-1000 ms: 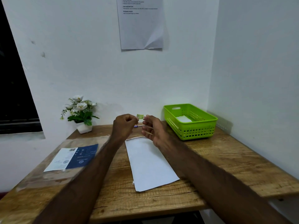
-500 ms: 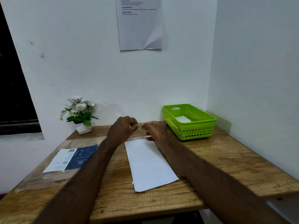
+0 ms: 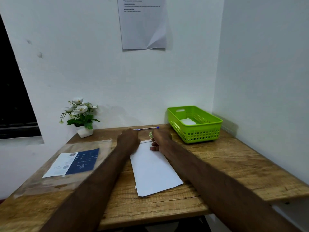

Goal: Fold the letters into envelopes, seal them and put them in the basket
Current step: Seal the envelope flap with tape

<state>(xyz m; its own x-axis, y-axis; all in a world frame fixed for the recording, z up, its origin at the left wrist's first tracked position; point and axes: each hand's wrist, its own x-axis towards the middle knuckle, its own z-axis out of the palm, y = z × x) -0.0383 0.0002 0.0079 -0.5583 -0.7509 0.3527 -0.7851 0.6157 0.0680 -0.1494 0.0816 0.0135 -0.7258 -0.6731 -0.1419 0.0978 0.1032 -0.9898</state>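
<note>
A white envelope [image 3: 154, 168] lies lengthwise on the wooden table [image 3: 225, 164], its far end under my hands. My right hand [image 3: 161, 139] rests at that far end and pinches a small green piece [image 3: 150, 135] between thumb and finger. My left hand [image 3: 129, 138] is lowered onto the envelope's far left corner, back of the hand up and fingers hidden. The green basket [image 3: 197, 135] stands at the back right, beyond my right hand, with a white envelope [image 3: 188, 121] inside.
A blue-capped pen [image 3: 145, 128] lies just beyond my hands by the wall. A potted white flower [image 3: 80, 114] stands at the back left. A clear plastic sleeve with a blue and white sheet [image 3: 75, 162] lies on the left. Walls close off the back and right.
Both hands have come down from above the table to the envelope's far end. The green piece, earlier pinched between both hands, is now in the right hand only.
</note>
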